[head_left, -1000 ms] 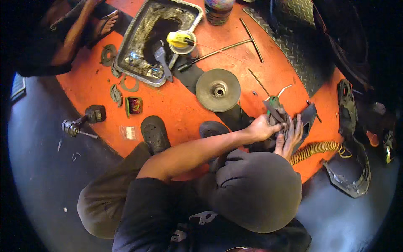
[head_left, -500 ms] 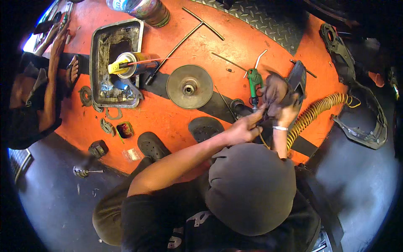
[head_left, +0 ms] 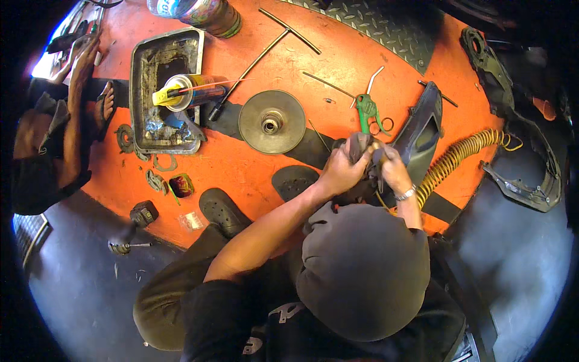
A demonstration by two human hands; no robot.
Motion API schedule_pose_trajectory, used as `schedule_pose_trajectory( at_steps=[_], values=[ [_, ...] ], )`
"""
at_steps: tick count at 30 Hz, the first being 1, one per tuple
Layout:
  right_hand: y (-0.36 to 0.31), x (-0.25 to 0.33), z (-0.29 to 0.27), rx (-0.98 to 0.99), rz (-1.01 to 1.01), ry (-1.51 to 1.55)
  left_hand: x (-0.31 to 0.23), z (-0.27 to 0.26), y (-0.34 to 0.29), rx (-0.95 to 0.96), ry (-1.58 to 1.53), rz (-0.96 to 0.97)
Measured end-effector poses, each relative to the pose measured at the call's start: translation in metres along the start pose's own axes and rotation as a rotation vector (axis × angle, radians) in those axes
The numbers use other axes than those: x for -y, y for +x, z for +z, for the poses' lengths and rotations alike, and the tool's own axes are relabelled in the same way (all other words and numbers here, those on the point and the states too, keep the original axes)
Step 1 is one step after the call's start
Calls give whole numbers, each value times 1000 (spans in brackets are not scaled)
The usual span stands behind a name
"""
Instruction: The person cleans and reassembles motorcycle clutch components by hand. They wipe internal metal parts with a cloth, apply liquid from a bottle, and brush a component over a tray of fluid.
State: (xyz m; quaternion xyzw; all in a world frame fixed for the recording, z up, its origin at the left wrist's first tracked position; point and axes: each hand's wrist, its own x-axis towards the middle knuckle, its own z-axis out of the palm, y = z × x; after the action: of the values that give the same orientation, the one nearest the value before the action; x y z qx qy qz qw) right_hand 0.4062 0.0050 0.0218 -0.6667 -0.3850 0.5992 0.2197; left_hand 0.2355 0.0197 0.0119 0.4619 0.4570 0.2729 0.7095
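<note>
Both hands are close together right of the middle, in front of the green air blow gun [head_left: 366, 108]. My left hand [head_left: 345, 171] is closed, its fingers curled around a dark grey, crumpled-looking piece [head_left: 359, 145]. My right hand [head_left: 393, 173] is closed too, on dark grey material that seems to belong with it. What exactly this is, and whether it is one piece, I cannot make out. The blow gun lies past my fingertips, its bent nozzle pointing away. Right of my hands rests a dark plastic panel [head_left: 421, 130]. To their left a round metal pulley disc [head_left: 288, 113] lies flat.
A yellow coiled air hose [head_left: 464, 158] curves off right. A T-handle wrench [head_left: 265, 57] lies beyond the disc. Left are a metal tray [head_left: 137, 96], a spray can [head_left: 202, 93] and a bottle [head_left: 211, 17]. A co-worker's hands [head_left: 84, 54] are at the far left; a dark frame [head_left: 522, 133] lies far right.
My hands have drawn back toward me, bringing the dark grey material down and left, away from the panel. More of the blow gun and the panel now shows.
</note>
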Motion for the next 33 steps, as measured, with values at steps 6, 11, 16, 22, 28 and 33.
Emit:
schedule_pose_trajectory(
  at_steps=[6, 11, 16, 22, 28, 33],
  values=[
    [51, 36, 58, 207, -221, -247, 27, -34, -44, 145, -53, -282],
    [67, 38, 119, -20, -618, -447, 38, -70, -66, 2, -34, -313],
    [82, 27, 148, -245, -671, -410, 37, -88, -51, -121, -64, -620],
    [86, 27, 159, -227, -736, -734, 47, -83, -60, -289, -7, -608],
    [77, 20, 157, -189, -600, -838, 40, -80, -65, -256, -26, -531],
    [70, 21, 147, -85, -655, -962, 49, -82, -66, -193, -24, -433]
  ],
)
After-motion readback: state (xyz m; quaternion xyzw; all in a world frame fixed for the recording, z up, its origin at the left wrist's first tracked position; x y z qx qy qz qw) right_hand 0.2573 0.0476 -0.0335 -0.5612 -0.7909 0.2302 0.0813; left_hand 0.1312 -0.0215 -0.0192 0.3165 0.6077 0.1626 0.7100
